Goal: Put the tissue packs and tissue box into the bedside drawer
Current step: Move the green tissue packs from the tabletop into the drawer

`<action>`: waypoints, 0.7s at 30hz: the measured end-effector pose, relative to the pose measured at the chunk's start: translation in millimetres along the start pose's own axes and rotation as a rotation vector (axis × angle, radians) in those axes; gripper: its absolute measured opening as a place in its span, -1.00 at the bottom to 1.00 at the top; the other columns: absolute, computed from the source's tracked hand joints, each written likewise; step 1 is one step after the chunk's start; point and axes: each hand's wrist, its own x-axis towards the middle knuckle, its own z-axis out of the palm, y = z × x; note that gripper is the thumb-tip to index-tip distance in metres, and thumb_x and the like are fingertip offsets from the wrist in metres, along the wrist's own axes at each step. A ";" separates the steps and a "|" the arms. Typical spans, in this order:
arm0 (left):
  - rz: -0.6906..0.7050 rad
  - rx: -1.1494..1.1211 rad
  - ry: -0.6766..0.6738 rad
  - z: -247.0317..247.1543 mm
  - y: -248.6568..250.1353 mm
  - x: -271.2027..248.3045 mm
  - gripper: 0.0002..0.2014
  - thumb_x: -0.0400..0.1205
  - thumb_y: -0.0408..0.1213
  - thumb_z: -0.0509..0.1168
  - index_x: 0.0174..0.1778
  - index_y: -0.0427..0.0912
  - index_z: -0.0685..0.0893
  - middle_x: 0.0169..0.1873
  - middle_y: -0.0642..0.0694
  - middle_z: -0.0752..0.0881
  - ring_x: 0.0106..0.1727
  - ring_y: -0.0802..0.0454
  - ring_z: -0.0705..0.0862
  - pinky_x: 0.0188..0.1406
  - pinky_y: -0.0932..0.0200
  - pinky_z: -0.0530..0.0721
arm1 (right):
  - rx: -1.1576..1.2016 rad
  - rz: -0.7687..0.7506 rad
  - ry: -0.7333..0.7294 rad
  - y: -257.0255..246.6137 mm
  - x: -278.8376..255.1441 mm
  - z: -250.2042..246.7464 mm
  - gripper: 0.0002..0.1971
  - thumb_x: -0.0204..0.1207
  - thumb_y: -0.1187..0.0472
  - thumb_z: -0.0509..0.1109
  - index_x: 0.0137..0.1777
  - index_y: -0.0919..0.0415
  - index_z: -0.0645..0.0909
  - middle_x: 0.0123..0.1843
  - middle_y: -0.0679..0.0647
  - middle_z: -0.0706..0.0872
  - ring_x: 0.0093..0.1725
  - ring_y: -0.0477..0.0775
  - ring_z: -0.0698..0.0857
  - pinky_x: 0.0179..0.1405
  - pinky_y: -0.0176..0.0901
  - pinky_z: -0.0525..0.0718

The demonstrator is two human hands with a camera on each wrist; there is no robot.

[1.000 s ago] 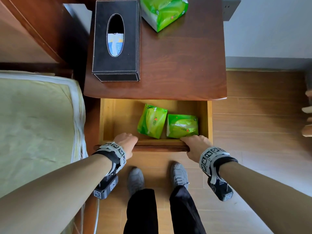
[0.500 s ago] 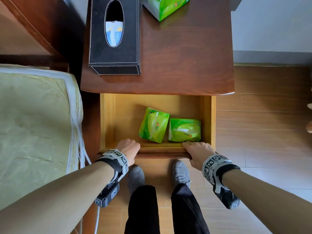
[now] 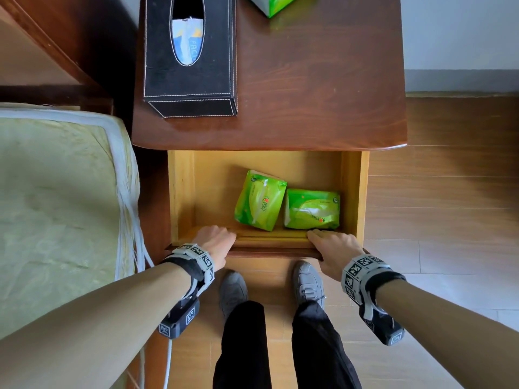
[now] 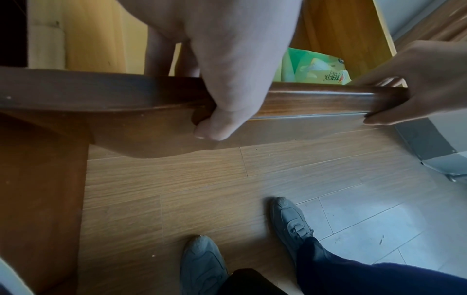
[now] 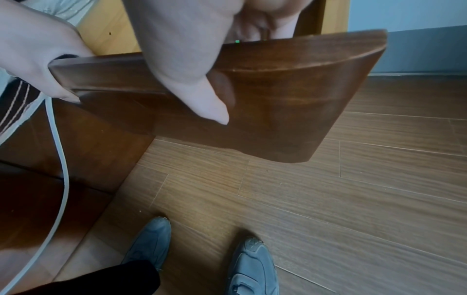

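Since a second earlier the drawer [image 3: 352, 192] had come further out from under the bedside bench [image 3: 309, 88], showing more of its floor, while both hands had kept their hold on the front rail. Largest first: the bench top carried the black tissue box [image 3: 189, 56] at its rear left, standing flat with a tissue showing in its oval slot; judged rigid-sided, light for its bulk and a little smooth, so best taken across its two long sides with a spread hand, or with both. Near the far edge, a green tissue pack [image 3: 271, 4] lay mostly out of frame. The drawer held two more green packs, touching: the left pack [image 3: 259, 199] tilted, the right pack [image 3: 311, 209] lying flat against the front wall. These looked soft, light and film-wrapped, so probably slippery and crushable; a loose pinch across the short width should do. Left hand [image 3: 214, 242] gripped the drawer front [image 4: 316, 97], fingers curled over the rail into the drawer and thumb hooked beneath. Right hand [image 3: 332, 247] held the same rail further right, fingers over the top, thumb down the outer face. Bare drawer floor at left appeared enough for the box, though the fit could not be confirmed.
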 end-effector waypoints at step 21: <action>0.098 -0.190 -0.261 -23.4 -15.4 23.6 -0.03 0.30 0.20 0.54 0.57 -0.14 0.36 0.53 -0.16 0.44 0.47 -0.20 0.50 0.36 -0.14 0.53 | 0.469 0.064 0.007 -4.5 4.0 -22.5 -0.41 0.48 -0.29 0.18 0.50 -0.16 0.41 0.50 -0.09 0.55 0.41 0.05 0.57 0.32 0.08 0.56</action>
